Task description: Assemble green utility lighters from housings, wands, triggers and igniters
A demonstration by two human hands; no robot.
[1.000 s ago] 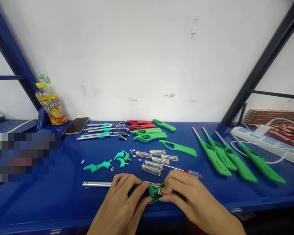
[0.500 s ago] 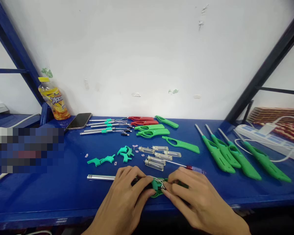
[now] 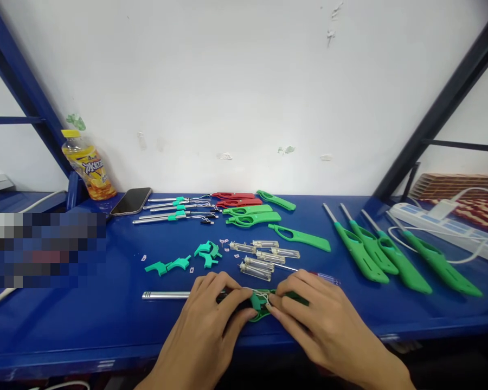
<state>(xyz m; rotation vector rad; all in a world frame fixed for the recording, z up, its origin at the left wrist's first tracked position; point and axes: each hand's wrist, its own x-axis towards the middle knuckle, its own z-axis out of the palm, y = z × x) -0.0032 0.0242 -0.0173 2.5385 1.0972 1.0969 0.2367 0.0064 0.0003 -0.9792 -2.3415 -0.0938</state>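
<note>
Near the front of the blue table lies a green lighter shell [image 3: 262, 316], with a metal tube [image 3: 165, 295] sticking out to the left. My left hand [image 3: 211, 319] is closed on the assembly where the tube meets the shell, its thumb and fingertips beside a teal trigger [image 3: 256, 302]. White wires [image 3: 261, 293] loop between my hands. My right hand [image 3: 321, 319] pinches at the wires over the shell; its fingertips hide exactly what they grip. Behind my hands are several clear fuel tanks [image 3: 256, 270] and teal triggers [image 3: 180, 263].
Metal tubes with wires [image 3: 162, 218], red shells [image 3: 239, 203] and green shells [image 3: 303, 238] lie further back. Assembled green lighters [image 3: 418, 265] and a power strip [image 3: 451, 227] are at the right. A screwdriver [image 3: 329, 278], phone [image 3: 131, 201] and bottle [image 3: 90, 168] also stand or lie about.
My right fingertips have shifted slightly up and left at the wires, and the hand covers more of the screwdriver. My left hand keeps its hold with little movement.
</note>
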